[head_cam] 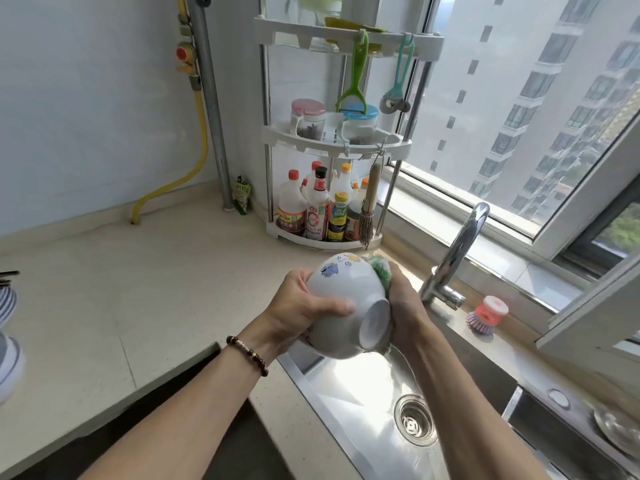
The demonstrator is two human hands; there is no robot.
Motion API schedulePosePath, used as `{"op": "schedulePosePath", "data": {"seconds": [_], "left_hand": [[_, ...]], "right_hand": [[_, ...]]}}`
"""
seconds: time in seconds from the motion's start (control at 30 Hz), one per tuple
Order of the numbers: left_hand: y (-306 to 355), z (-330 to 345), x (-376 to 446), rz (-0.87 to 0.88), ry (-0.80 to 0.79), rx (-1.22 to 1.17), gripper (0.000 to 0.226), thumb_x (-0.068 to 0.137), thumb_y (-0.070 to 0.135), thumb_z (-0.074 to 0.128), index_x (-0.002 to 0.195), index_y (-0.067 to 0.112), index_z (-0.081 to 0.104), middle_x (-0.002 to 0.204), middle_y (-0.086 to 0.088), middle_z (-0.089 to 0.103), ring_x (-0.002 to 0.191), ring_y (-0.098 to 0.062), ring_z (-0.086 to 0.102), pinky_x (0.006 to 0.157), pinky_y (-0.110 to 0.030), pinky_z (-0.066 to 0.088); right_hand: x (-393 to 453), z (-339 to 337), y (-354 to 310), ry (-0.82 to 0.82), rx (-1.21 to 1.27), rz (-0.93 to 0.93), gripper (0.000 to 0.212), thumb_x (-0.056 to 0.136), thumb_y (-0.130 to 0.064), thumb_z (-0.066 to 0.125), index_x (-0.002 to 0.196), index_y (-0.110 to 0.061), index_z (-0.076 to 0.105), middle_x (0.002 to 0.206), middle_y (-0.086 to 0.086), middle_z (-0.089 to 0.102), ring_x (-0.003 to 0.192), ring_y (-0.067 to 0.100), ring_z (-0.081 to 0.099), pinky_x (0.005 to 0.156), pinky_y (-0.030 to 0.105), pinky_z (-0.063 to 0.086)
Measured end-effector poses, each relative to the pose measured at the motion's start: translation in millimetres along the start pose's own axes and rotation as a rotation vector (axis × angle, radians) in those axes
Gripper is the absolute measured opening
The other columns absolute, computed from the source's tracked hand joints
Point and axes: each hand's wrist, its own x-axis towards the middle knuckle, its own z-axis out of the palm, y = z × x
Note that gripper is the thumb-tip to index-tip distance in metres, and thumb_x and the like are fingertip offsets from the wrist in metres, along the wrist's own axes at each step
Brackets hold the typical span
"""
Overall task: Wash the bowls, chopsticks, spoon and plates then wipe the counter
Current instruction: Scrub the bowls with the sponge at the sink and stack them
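A white bowl (pixel 343 303) printed with cartoon figures is held tilted above the steel sink (pixel 346 410), its foot turned toward the camera. It is gripped by the left hand (pixel 301 306), the thumb laid across its side. A green scrubbing cloth (pixel 382 271) is clutched by the right hand (pixel 403 303) and pressed against the bowl's rim. A beaded bracelet (pixel 247 355) is worn on the left wrist. The faucet (pixel 457 254) stands just beyond.

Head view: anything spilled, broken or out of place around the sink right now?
Nothing stands out. The left hand holds the white bowl tilted over the sink while the right hand presses a green sponge to it. No water runs from the faucet.
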Motion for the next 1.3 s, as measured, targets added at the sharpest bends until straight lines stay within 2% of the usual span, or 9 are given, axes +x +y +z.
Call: {"op": "schedulePosePath", "data": {"seconds": [0.1, 0.23, 0.4, 0.47, 0.63, 0.8, 1.0, 1.13, 1.3], "left_hand": [[6.0, -7.8, -0.7, -0.017, 0.056, 0.031, 0.049, 0.056, 0.013, 0.091, 0.097, -0.005, 0.073, 0.097, -0.021, 0.075, 0.086, -0.031, 0.073, 0.080, -0.047, 0.061], [13.6, -17.2, -9.1, 0.017, 0.000, 0.279, 0.025, 0.069, -0.007, 0.085, 0.086, 0.007, 0.073, 0.082, -0.003, 0.075, 0.076, -0.015, 0.073, 0.068, -0.027, 0.060], [12.9, -60.8, -34.6, -0.035, 0.103, 0.012, 0.040, 0.055, 0.010, 0.093, 0.089, 0.000, 0.073, 0.088, -0.012, 0.076, 0.079, -0.026, 0.073, 0.064, -0.036, 0.059], [15.1, -74.1, -39.5, -0.093, 0.249, -0.179, 0.059, 0.047, 0.023, 0.093, 0.095, -0.004, 0.072, 0.098, -0.021, 0.075, 0.085, -0.035, 0.073, 0.069, -0.045, 0.061], [23.5, -88.3, -52.3, -0.105, 0.577, -0.268, 0.023, 0.070, 0.004, 0.086, 0.075, 0.012, 0.065, 0.071, -0.002, 0.071, 0.064, -0.018, 0.067, 0.062, -0.032, 0.059], [18.7, -98.1, -82.0, -0.067, 0.520, -0.195, 0.021, 0.069, 0.000, 0.085, 0.074, 0.012, 0.069, 0.069, 0.000, 0.073, 0.062, -0.016, 0.068, 0.057, -0.027, 0.054], [22.8, -93.2, -118.5, -0.042, 0.501, -0.220, 0.018, 0.071, -0.003, 0.084, 0.073, 0.011, 0.071, 0.073, -0.004, 0.076, 0.068, -0.020, 0.071, 0.065, -0.032, 0.060], [13.3, -81.7, -161.4, 0.016, 0.420, 0.020, 0.019, 0.067, 0.008, 0.088, 0.079, 0.010, 0.074, 0.076, -0.002, 0.076, 0.070, -0.020, 0.073, 0.062, -0.031, 0.059], [16.0, -88.0, -215.9, 0.055, 0.080, 0.253, 0.017, 0.066, 0.009, 0.085, 0.071, 0.005, 0.069, 0.068, -0.001, 0.068, 0.065, -0.016, 0.064, 0.061, -0.032, 0.052]], "right_hand": [[-8.4, 18.3, -0.1, 0.071, -0.328, -0.337, 0.034, 0.104, -0.045, 0.044, 0.108, -0.029, 0.074, 0.110, 0.003, 0.074, 0.103, 0.025, 0.068, 0.092, 0.042, 0.055], [-11.2, 59.9, 12.2, 0.028, -0.755, -0.606, 0.040, 0.101, -0.047, 0.045, 0.133, -0.030, 0.063, 0.133, -0.008, 0.059, 0.118, 0.009, 0.057, 0.101, 0.031, 0.044], [-16.8, 84.1, 15.2, 0.054, -0.116, -0.230, 0.038, 0.105, -0.039, 0.045, 0.103, -0.014, 0.074, 0.094, 0.015, 0.076, 0.082, 0.027, 0.073, 0.078, 0.040, 0.057], [-26.9, 106.8, 29.6, 0.172, -0.091, -0.295, 0.040, 0.106, -0.040, 0.043, 0.102, -0.013, 0.073, 0.096, 0.017, 0.075, 0.085, 0.030, 0.073, 0.079, 0.045, 0.058], [-46.8, 178.8, 78.2, 0.293, -0.321, -0.543, 0.044, 0.099, -0.055, 0.036, 0.101, -0.020, 0.064, 0.099, 0.004, 0.070, 0.095, 0.022, 0.067, 0.086, 0.051, 0.054], [-52.0, 181.1, 65.7, 0.294, -0.216, -0.384, 0.044, 0.110, -0.038, 0.034, 0.100, -0.007, 0.063, 0.093, 0.022, 0.070, 0.076, 0.031, 0.067, 0.063, 0.044, 0.054], [-98.3, 199.2, 83.1, 0.263, -0.372, -0.440, 0.053, 0.103, -0.056, 0.031, 0.151, -0.034, 0.040, 0.141, -0.005, 0.053, 0.130, 0.013, 0.049, 0.115, 0.036, 0.036], [-119.1, 178.8, 86.3, 0.245, -0.192, -0.303, 0.042, 0.098, -0.053, 0.037, 0.114, -0.022, 0.061, 0.115, 0.017, 0.066, 0.105, 0.025, 0.065, 0.095, 0.041, 0.052], [-181.8, 182.9, 104.1, 0.130, -0.636, -0.599, 0.039, 0.108, -0.033, 0.038, 0.144, -0.025, 0.049, 0.129, 0.002, 0.063, 0.119, 0.016, 0.058, 0.105, 0.034, 0.044]]}}
